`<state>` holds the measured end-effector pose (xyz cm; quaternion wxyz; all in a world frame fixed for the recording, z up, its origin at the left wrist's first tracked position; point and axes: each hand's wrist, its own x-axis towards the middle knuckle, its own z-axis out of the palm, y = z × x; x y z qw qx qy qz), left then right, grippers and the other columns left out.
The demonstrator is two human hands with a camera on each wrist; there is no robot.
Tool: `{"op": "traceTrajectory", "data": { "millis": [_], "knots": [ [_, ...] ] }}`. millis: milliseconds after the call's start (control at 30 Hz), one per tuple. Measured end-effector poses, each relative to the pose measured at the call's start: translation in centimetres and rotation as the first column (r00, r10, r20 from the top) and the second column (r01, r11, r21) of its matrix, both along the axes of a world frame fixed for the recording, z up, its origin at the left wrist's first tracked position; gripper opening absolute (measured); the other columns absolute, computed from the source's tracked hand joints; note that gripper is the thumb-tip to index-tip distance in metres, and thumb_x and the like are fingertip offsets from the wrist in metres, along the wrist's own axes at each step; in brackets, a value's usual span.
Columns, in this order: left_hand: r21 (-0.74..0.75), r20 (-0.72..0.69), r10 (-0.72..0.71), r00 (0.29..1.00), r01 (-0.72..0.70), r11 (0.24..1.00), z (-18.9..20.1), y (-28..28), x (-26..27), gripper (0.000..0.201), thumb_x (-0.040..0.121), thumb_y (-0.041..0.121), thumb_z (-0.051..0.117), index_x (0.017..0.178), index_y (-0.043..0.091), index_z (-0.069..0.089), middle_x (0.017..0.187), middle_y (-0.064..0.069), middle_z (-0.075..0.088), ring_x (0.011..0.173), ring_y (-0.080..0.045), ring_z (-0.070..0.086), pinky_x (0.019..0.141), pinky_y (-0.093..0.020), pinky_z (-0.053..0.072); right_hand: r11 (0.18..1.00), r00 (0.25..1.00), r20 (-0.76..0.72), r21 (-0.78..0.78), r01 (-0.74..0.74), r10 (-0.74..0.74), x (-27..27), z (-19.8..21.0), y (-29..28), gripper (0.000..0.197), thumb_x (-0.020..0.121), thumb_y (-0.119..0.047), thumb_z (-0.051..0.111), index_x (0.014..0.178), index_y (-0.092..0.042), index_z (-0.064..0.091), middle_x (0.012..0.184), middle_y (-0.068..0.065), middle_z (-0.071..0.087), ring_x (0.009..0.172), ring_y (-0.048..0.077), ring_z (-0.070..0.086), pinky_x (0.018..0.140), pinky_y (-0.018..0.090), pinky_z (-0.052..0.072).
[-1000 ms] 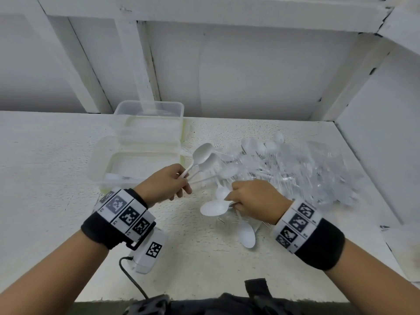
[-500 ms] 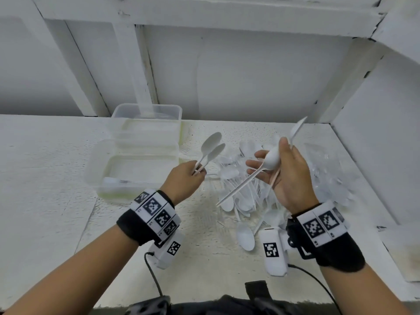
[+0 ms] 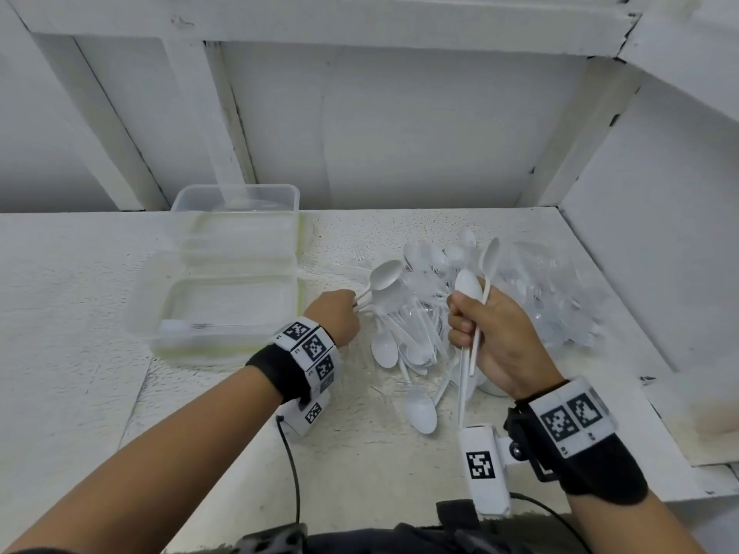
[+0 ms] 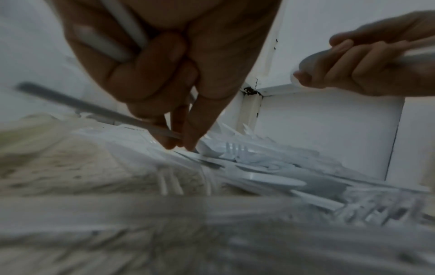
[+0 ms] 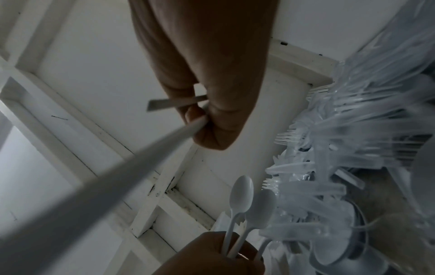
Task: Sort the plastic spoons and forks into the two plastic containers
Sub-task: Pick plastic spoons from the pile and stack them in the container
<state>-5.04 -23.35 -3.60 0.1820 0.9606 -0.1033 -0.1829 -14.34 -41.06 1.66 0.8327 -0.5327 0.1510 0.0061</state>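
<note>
My left wrist view: counter (image 4: 70, 232) smeared by blur. Clear forks (image 3: 560, 297) in pile too faint to count. My right palm hides spoon handles (image 3: 476, 341) midway.

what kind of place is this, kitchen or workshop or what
Probably a plain work or storage nook rather than a kitchen: a rough white-painted bench boxed in by bare white boards and wooden framing, holding only a heap of plastic cutlery and two clear containers.
</note>
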Motion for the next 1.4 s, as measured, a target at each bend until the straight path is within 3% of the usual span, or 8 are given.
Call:
{"op": "traceTrajectory", "data": {
  "millis": [167,367,467,567,633,733,933,1400],
  "knots": [
    [-0.038,0.017,0.019,1.0,-0.018,0.999,1.0,0.9,-0.2,0.028,0.091,0.021,0.047,0.066,0.019,0.036,0.069,0.003,0.045,0.068,-0.018,0.047,0.05,-0.022,0.028,1.0,0.999,0.029,-0.019,0.023,-0.022,-0.6,0.5,0.4,0.009,0.098,-0.017,0.042,0.092,-0.023,0.04,0.062,0.001,0.049,0.041,0.01,0.041,0.039,0.022,0.04],
    [-0.182,0.011,0.071,0.997,-0.068,0.981,3.0,2.7,-1.8,0.016,0.093,0.022,0.045,0.089,0.01,0.054,0.083,-0.003,0.068,0.055,-0.007,0.05,0.049,-0.022,0.033,0.891,0.964,0.052,-0.397,-0.22,0.261,-1.0,0.3,1.0,0.019,0.091,-0.03,0.053,0.106,-0.038,0.043,0.053,-0.008,0.04,0.039,0.005,0.029,0.036,0.017,0.025],
    [-0.226,-0.01,0.097,0.995,-0.097,0.969,3.8,4.0,-2.6,0.022,0.093,0.022,0.043,0.082,0.01,0.057,0.074,0.003,0.07,0.05,-0.008,0.049,0.049,-0.022,0.035,0.619,0.927,-0.028,-0.736,-0.273,0.375,-1.0,-0.2,1.4,0.008,0.089,-0.025,0.06,0.096,-0.021,0.059,0.063,-0.002,0.057,0.051,0.01,0.049,0.053,0.014,0.04],
    [-0.31,-0.039,0.162,0.986,-0.166,0.936,4.3,5.2,-3.5,0.026,0.093,0.023,0.045,0.086,0.006,0.064,0.066,0.005,0.068,0.058,-0.013,0.052,0.054,-0.023,0.039,0.097,0.82,-0.217,-0.945,-0.313,0.53,-0.6,-1.4,1.8,0.027,0.091,-0.03,0.059,0.065,-0.022,0.057,0.062,-0.003,0.049,0.053,0.009,0.043,0.05,0.015,0.031],
    [-0.363,-0.049,0.197,0.979,-0.201,0.91,4.6,5.8,-4.0,0.026,0.093,0.022,0.046,0.089,0.007,0.066,0.064,0.003,0.067,0.061,-0.013,0.053,0.057,-0.023,0.039,-0.259,0.748,-0.373,-0.927,-0.271,0.549,-0.1,-2.4,2.5,0.026,0.093,-0.031,0.052,0.071,-0.02,0.058,0.069,-0.004,0.05,0.062,0.011,0.049,0.048,0.018,0.027],
    [-0.391,-0.044,0.228,0.973,-0.227,0.892,4.6,6.5,-4.6,0.024,0.094,0.023,0.045,0.088,0.013,0.066,0.061,0.004,0.063,0.051,-0.006,0.047,0.051,-0.02,0.034,-0.464,0.734,-0.449,-0.862,-0.206,0.509,0.8,-3.7,3.3,0.021,0.095,-0.024,0.043,0.094,-0.018,0.063,0.072,-0.003,0.05,0.068,0.018,0.052,0.046,0.022,0.024],
    [-0.417,-0.014,0.251,0.968,-0.234,0.878,4.4,7.4,-5.3,0.027,0.095,0.023,0.043,0.075,0.02,0.061,0.069,0.001,0.065,0.058,-0.003,0.05,0.055,-0.02,0.033,-0.603,0.692,-0.604,-0.739,-0.301,0.395,2.4,-4.2,4.4,0.018,0.091,-0.01,0.045,0.097,-0.013,0.062,0.068,-0.002,0.043,0.069,0.021,0.05,0.046,0.023,0.026],
    [-0.47,-0.069,0.265,0.962,-0.265,0.842,3.9,8.2,-6.0,0.024,0.097,0.025,0.042,0.091,0.016,0.063,0.063,0.004,0.058,0.058,-0.012,0.047,0.057,-0.023,0.037,-0.667,0.686,-0.58,-0.722,-0.184,0.438,2.3,-4.1,4.8,0.022,0.09,-0.006,0.045,0.07,-0.017,0.047,0.062,-0.005,0.038,0.069,0.02,0.05,0.047,0.022,0.024]
  ]
}}
